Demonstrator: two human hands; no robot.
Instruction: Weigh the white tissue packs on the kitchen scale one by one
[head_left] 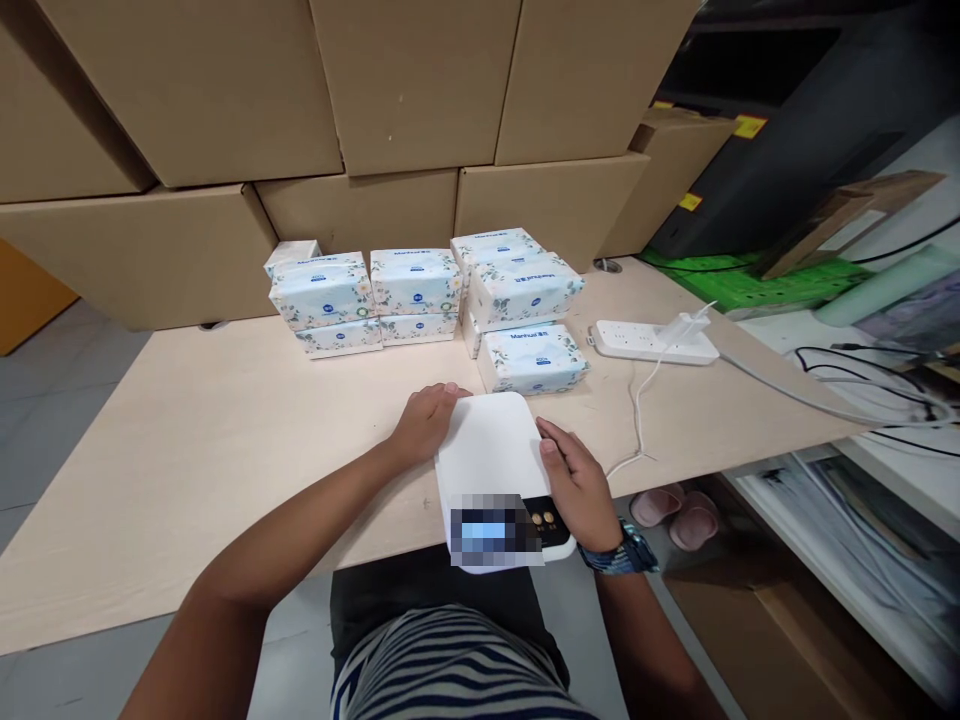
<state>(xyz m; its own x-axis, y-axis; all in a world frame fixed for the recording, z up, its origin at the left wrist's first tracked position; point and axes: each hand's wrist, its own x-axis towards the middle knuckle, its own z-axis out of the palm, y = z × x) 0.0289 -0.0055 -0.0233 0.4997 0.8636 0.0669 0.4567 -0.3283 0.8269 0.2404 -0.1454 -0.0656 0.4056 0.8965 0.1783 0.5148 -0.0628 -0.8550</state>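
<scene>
A white digital scale [491, 445] with a black button strip lies at the table's front edge, its near end jutting over my lap. Its display is blurred out. My left hand [427, 425] grips the far left side of the scale, with the fingers curled along the edge. On the opposite side, my right hand [581, 485] holds the right edge, thumb toward the top surface and fingers partly hidden. Just beyond the scale sits a tissue pack [534, 358] with a floral print. Behind it are more stacked tissue packs [521, 290].
Two further stacks of tissue packs [322, 290] stand at the back left, before cardboard boxes [420, 80]. A white power strip [652, 342] with a plugged-in cable [639, 410] lies to the right. Pink slippers [694, 520] and an open carton [757, 630] are below the table.
</scene>
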